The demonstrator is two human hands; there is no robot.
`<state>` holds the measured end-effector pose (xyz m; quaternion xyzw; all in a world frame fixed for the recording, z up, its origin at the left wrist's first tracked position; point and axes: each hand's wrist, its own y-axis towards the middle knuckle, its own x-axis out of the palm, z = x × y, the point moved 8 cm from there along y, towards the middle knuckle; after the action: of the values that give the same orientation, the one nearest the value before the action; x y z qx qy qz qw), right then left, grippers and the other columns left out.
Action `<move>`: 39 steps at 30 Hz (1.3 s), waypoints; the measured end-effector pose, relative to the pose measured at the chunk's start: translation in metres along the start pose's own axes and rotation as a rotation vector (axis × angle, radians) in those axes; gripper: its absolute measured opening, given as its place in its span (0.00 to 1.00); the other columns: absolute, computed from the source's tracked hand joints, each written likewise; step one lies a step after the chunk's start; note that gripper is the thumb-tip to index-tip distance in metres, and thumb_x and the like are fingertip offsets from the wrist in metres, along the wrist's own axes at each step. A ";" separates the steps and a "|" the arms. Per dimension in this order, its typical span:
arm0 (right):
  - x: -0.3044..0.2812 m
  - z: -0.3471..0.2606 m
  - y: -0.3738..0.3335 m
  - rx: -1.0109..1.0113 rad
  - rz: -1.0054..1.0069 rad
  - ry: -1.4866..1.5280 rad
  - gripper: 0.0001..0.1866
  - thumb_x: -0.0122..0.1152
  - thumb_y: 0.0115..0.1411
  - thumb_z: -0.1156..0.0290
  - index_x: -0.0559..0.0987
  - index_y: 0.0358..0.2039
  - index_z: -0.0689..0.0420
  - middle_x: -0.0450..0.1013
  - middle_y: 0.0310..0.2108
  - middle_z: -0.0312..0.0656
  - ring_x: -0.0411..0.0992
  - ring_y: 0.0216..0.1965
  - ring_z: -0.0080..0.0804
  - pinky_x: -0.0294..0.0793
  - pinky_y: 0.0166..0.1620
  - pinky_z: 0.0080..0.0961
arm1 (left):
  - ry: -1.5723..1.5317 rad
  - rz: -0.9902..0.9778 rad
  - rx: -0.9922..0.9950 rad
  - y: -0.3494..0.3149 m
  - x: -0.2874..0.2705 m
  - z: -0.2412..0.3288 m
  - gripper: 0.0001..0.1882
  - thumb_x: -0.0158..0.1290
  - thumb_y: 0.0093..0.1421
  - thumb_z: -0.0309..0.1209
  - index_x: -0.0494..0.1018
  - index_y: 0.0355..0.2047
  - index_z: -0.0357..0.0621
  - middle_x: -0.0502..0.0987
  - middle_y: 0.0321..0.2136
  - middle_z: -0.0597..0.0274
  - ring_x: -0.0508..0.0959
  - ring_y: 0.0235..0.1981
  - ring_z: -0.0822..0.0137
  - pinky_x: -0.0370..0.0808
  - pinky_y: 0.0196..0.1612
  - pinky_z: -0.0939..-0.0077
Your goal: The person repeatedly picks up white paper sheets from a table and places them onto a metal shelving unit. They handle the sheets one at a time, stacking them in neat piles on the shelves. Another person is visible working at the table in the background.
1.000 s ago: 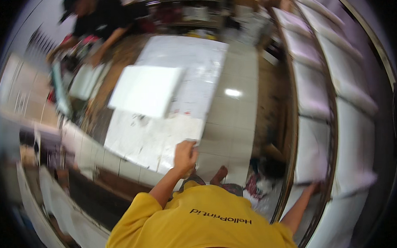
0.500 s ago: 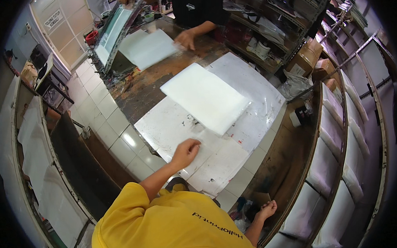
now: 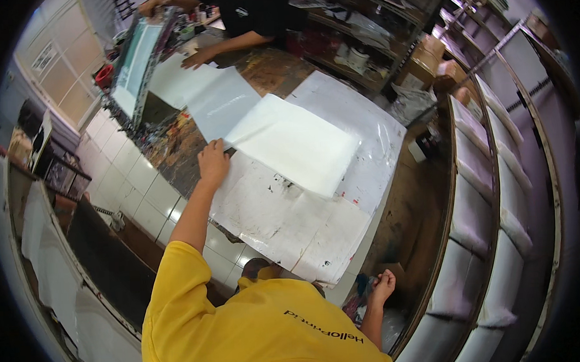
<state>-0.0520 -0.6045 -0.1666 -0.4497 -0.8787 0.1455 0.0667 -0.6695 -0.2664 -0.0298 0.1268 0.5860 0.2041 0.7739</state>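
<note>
My left hand (image 3: 213,163) reaches to the table's left edge, its fingers closed on the near corner of a thin translucent plastic sheet (image 3: 222,107). That sheet stretches toward the far end, and one side meets a neat stack of white translucent sheets (image 3: 298,145). Under the stack lies a stained white covering (image 3: 285,226). My right hand (image 3: 383,287) hangs low at my right side with fingers pinched together, near a small brown flat piece (image 3: 390,273). Whether it holds that piece cannot be made out.
Across the table a person in black holds up a tilted screen-printing frame (image 3: 136,71) with one hand; the person's other hand (image 3: 199,56) is over another pale sheet (image 3: 171,83). Racks with white stacks (image 3: 467,219) stand right; a dark board (image 3: 107,251) stands left.
My left hand has moved forward and left to the translucent sheet's corner and closed on it. The sheet now lies nearer the stack. The co-worker's free hand has shifted left.
</note>
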 end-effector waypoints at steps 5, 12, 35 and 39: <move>-0.010 -0.013 -0.037 0.070 0.081 0.074 0.07 0.56 0.66 0.67 0.76 0.43 0.52 0.70 0.26 0.32 0.64 0.21 0.16 0.60 0.20 0.13 | 0.057 -0.038 0.158 0.029 0.017 0.002 0.09 0.49 0.59 0.31 0.78 0.28 0.42 0.79 0.30 0.50 0.79 0.33 0.48 0.72 0.38 0.52; 0.074 -0.080 -0.071 0.061 -0.189 0.060 0.14 0.57 0.63 0.70 0.74 0.50 0.54 0.72 0.33 0.33 0.67 0.26 0.17 0.66 0.28 0.15 | -0.273 -0.040 0.575 -0.044 -0.042 0.177 0.14 0.54 0.59 0.22 0.77 0.46 0.37 0.72 0.23 0.59 0.72 0.27 0.59 0.67 0.37 0.62; -0.117 -0.104 -0.064 -0.097 -0.234 -0.385 0.09 0.60 0.61 0.71 0.78 0.41 0.59 0.73 0.27 0.31 0.68 0.31 0.18 0.71 0.37 0.21 | -0.978 -0.887 1.445 -0.402 -0.117 0.483 0.21 0.60 0.56 0.35 0.76 0.47 0.37 0.72 0.24 0.64 0.72 0.26 0.65 0.66 0.38 0.68; -0.193 -0.140 0.001 -0.116 -0.083 -0.340 0.08 0.61 0.62 0.70 0.81 0.41 0.56 0.75 0.31 0.30 0.69 0.35 0.17 0.71 0.42 0.20 | -0.881 -0.929 1.212 -0.375 -0.086 0.463 0.21 0.61 0.56 0.32 0.74 0.48 0.35 0.74 0.29 0.58 0.73 0.31 0.58 0.68 0.40 0.63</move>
<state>0.0965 -0.7330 -0.0314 -0.3849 -0.9021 0.1657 -0.1027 -0.1825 -0.6182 0.0103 0.3318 0.2340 -0.5446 0.7339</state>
